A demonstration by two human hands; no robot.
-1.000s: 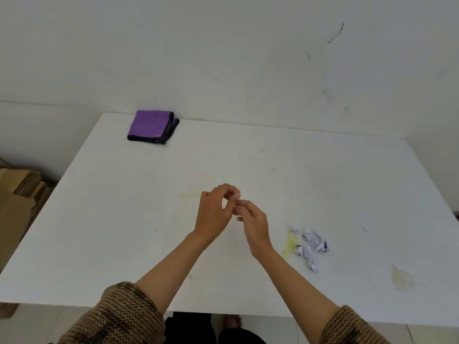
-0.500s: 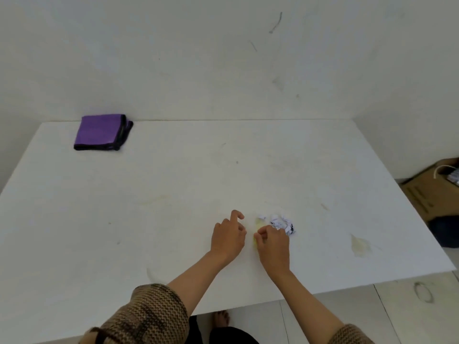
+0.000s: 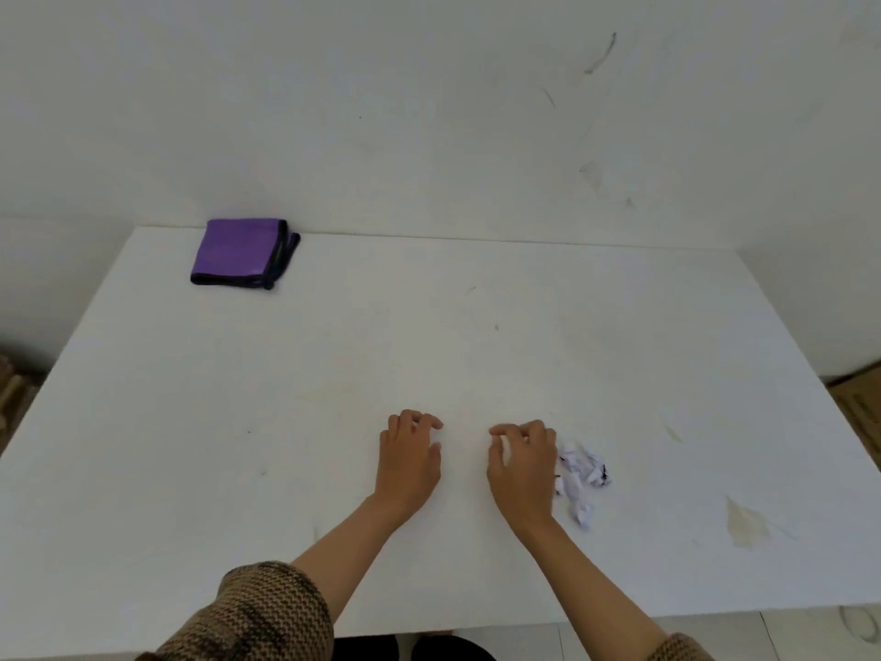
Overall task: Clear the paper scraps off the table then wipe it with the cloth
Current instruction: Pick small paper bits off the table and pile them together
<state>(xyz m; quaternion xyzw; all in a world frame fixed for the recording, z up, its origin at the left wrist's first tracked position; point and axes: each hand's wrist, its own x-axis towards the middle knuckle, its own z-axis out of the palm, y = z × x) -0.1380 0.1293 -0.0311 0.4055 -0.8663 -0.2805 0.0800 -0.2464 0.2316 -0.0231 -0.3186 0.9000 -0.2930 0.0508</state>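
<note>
Crumpled white paper scraps (image 3: 582,474) with black print lie in a small heap on the white table (image 3: 286,422), near its front edge. My right hand (image 3: 522,469) rests just left of the heap with its fingers curled down. A pale bit shows between its thumb and fingers, and I cannot tell whether it is paper. My left hand (image 3: 410,460) sits on the table about a hand's width further left, fingers loosely curled, holding nothing. A folded purple cloth (image 3: 240,252) with a dark border lies at the far left corner by the wall.
A yellowish stain (image 3: 743,520) marks the table right of the scraps, with a smaller one (image 3: 673,434) behind it. A white wall backs the table. A cardboard box (image 3: 858,398) stands on the floor at the right.
My hands came down from pinching together in the air to the table by the scraps, then moved apart. The view has swung back to the left.
</note>
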